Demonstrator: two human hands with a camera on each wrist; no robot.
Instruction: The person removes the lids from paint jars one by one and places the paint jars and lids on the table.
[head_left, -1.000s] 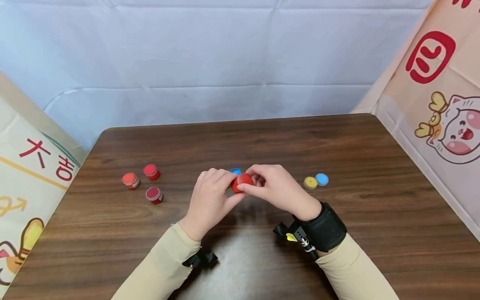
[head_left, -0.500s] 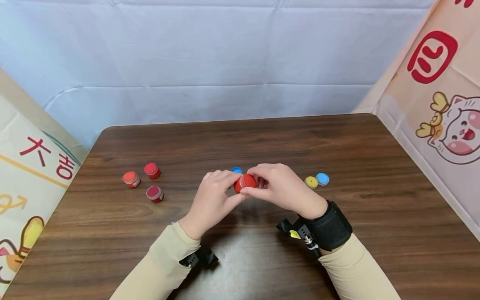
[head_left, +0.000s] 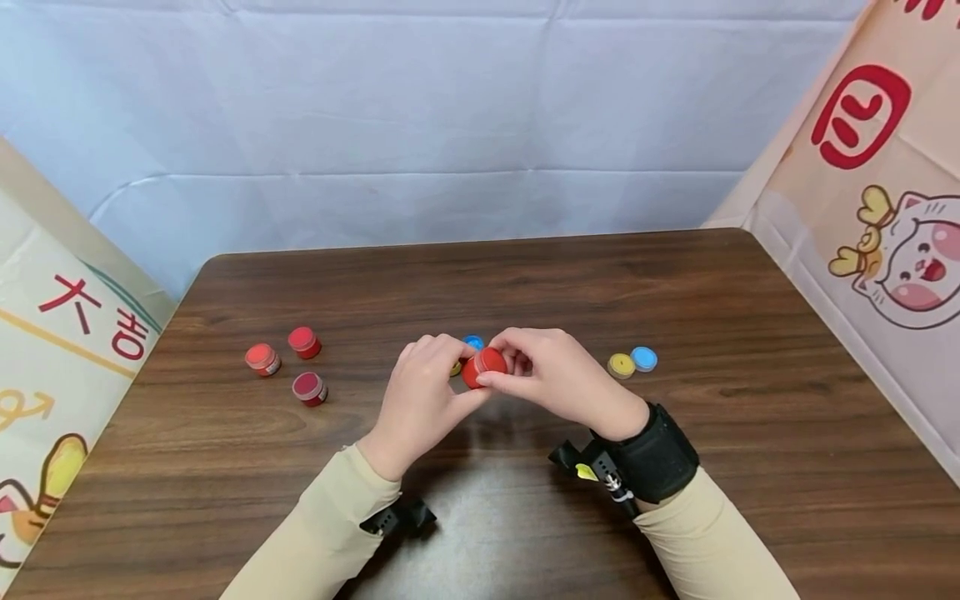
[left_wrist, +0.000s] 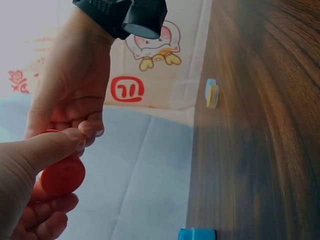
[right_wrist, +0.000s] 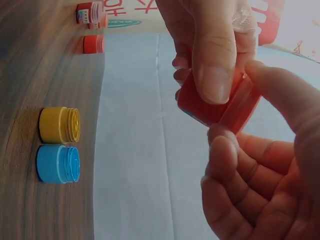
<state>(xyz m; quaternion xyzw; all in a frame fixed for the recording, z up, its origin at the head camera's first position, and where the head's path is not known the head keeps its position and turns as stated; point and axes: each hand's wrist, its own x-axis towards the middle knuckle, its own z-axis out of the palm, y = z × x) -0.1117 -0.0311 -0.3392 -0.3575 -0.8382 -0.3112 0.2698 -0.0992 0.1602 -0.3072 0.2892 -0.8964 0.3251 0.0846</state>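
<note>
Over the middle of the table, both hands hold a small red paint jar (right_wrist: 194, 104). My left hand (head_left: 422, 390) grips its body between thumb and fingers. My right hand (head_left: 561, 379) pinches the red lid (right_wrist: 239, 111), thumb on one side and fingertips on the other. The right wrist view shows the lid sitting on the jar, which is tilted. Just beyond the hands stand a yellow paint jar (right_wrist: 54, 125) and a blue paint jar (right_wrist: 51, 164), both uncapped with bare threaded necks. In the head view the hands partly cover these two.
To the right lie a yellow lid (head_left: 621, 366) and a blue lid (head_left: 644, 359), side by side. On the left stand three capped jars: an orange-red jar (head_left: 262, 359), a red jar (head_left: 303, 342) and a dark red jar (head_left: 309, 389). A pale cloth (head_left: 480, 125) hangs behind the table.
Both hands and the red jar shifted slightly right, then back left. The grip on body and lid looks the same, and a bit of the yellow jar shows beside the left fingers.
</note>
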